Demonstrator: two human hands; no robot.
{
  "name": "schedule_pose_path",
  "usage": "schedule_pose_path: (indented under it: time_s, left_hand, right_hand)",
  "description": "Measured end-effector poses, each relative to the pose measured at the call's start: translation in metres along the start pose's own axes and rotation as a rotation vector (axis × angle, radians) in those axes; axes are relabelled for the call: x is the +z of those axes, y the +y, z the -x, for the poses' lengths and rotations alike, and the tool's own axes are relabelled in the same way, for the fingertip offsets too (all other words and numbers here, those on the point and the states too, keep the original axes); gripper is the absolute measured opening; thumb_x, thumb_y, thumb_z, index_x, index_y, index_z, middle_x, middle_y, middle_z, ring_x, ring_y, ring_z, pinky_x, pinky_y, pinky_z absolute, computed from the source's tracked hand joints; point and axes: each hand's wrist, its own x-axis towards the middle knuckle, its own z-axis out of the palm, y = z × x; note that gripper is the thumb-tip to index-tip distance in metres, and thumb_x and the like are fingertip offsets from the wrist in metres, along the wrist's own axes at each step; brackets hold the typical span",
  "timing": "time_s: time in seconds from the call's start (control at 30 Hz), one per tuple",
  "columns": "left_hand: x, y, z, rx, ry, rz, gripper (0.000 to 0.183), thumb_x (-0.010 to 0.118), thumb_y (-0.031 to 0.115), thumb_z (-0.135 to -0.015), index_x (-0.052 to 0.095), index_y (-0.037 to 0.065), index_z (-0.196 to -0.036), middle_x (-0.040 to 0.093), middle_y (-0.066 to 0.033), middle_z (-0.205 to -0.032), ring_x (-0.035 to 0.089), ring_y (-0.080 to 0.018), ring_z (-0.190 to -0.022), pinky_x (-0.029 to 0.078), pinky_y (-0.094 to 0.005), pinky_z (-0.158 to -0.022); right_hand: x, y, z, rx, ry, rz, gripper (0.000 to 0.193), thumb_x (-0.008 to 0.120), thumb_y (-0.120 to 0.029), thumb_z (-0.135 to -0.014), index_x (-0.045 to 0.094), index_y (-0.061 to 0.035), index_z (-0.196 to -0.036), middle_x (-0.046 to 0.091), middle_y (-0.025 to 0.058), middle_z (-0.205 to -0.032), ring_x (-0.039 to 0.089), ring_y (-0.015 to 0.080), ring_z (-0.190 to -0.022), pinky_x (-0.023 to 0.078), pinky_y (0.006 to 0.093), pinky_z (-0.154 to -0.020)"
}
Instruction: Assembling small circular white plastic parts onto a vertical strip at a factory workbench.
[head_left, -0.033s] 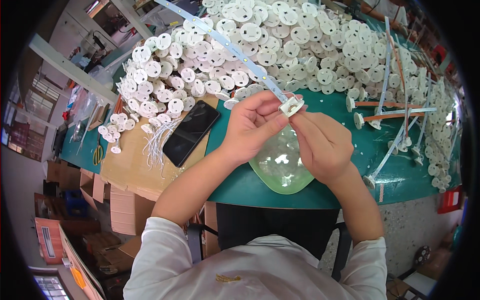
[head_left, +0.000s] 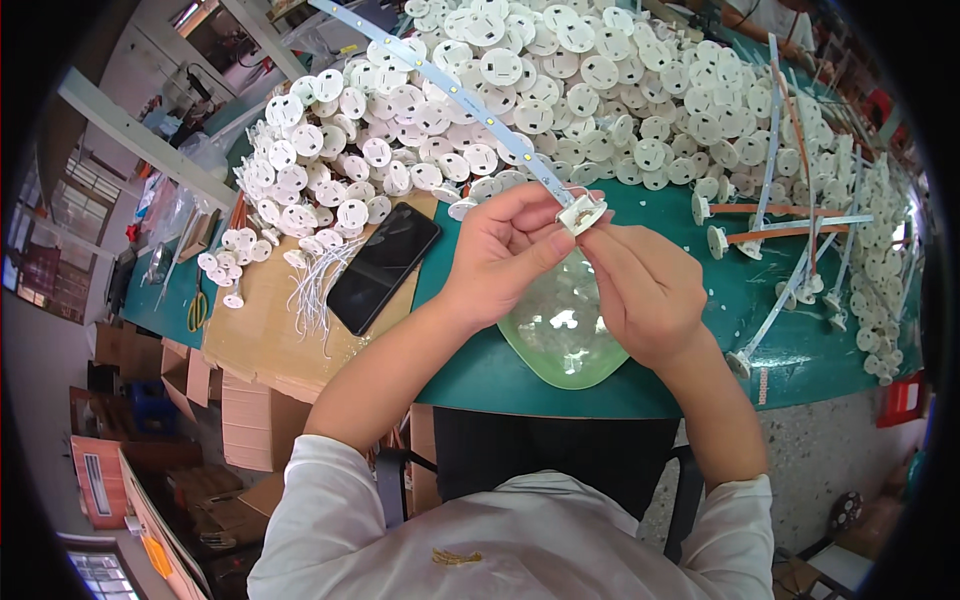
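A pale LED strip (head_left: 455, 88) slants from the upper left down to a small white round end cap (head_left: 583, 214), where a thin wire loops out. My left hand (head_left: 505, 245) pinches the cap between thumb and fingers, just where the strip meets it. From the other side, the closed fingertips of my right hand (head_left: 645, 285) press on the cap's lower edge. Whether a small part sits between those fingertips is hidden. Below both hands stands a green bowl (head_left: 580, 380) with shiny clear contents I cannot make out.
A big heap of white round caps (head_left: 500, 65) covers the table's far side. Several strips with caps (head_left: 770, 235) lie to the right. On the left are a black phone (head_left: 383, 268), white wires (head_left: 318, 285), cardboard (head_left: 265, 335) and scissors (head_left: 197, 310).
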Motion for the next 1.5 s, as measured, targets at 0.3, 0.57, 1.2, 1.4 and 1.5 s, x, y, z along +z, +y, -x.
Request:
schedule_pose_path:
  time_s: [0.3,0.57,1.2,1.4,1.5]
  left_hand:
    - [0.007,-0.003,0.001,-0.021,0.051,0.011,0.033,0.06,0.003,-0.092,0.052,-0.006,-0.123,0.062,-0.0174,-0.123,0.061,-0.0258,-0.114,0.048,-0.0359,-0.099]
    - [0.014,-0.014,0.009,0.0,0.092,0.073,0.042,0.058,0.01,-0.095,0.045,-0.001,-0.134,0.054,-0.0156,-0.134,0.05,-0.0319,-0.127,0.042,-0.0423,-0.107]
    - [0.032,-0.016,0.01,-0.063,0.207,0.39,0.038,0.054,0.003,-0.096,0.047,-0.003,-0.133,0.056,-0.0168,-0.13,0.053,-0.0222,-0.123,0.046,-0.0334,-0.103]
    - [0.021,-0.015,0.007,-0.001,0.242,0.283,0.036,0.056,0.003,-0.096,0.05,-0.004,-0.13,0.059,-0.0171,-0.127,0.058,-0.0204,-0.116,0.048,-0.0318,-0.098]
    - [0.015,-0.009,0.011,0.053,0.219,0.156,0.032,0.056,0.01,-0.096,0.055,-0.001,-0.126,0.058,-0.0208,-0.128,0.057,-0.0267,-0.119,0.047,-0.037,-0.099]
  right_hand:
    - [0.003,0.001,0.004,0.073,0.071,0.018,0.018,0.07,0.007,-0.072,0.066,0.0022,-0.089,0.068,0.0131,-0.08,0.067,0.0266,-0.066,0.053,0.031,-0.058]
    - [0.009,-0.002,0.003,0.057,0.122,0.05,0.017,0.067,0.009,-0.071,0.065,0.005,-0.088,0.067,0.0138,-0.078,0.066,0.0263,-0.064,0.052,0.0304,-0.056]
    - [0.018,-0.007,-0.001,0.049,0.229,0.127,0.015,0.066,0.008,-0.07,0.065,0.0059,-0.085,0.065,0.0131,-0.074,0.062,0.0254,-0.058,0.049,0.0304,-0.051]
    - [0.024,0.0,-0.003,0.085,0.218,-0.012,0.015,0.068,0.007,-0.071,0.065,0.0033,-0.085,0.065,0.0125,-0.075,0.064,0.0271,-0.063,0.051,0.0316,-0.056]
    - [0.02,-0.007,-0.009,0.088,0.156,-0.048,0.014,0.069,0.006,-0.072,0.065,0.0027,-0.085,0.066,0.0137,-0.077,0.066,0.0291,-0.067,0.052,0.0336,-0.06]
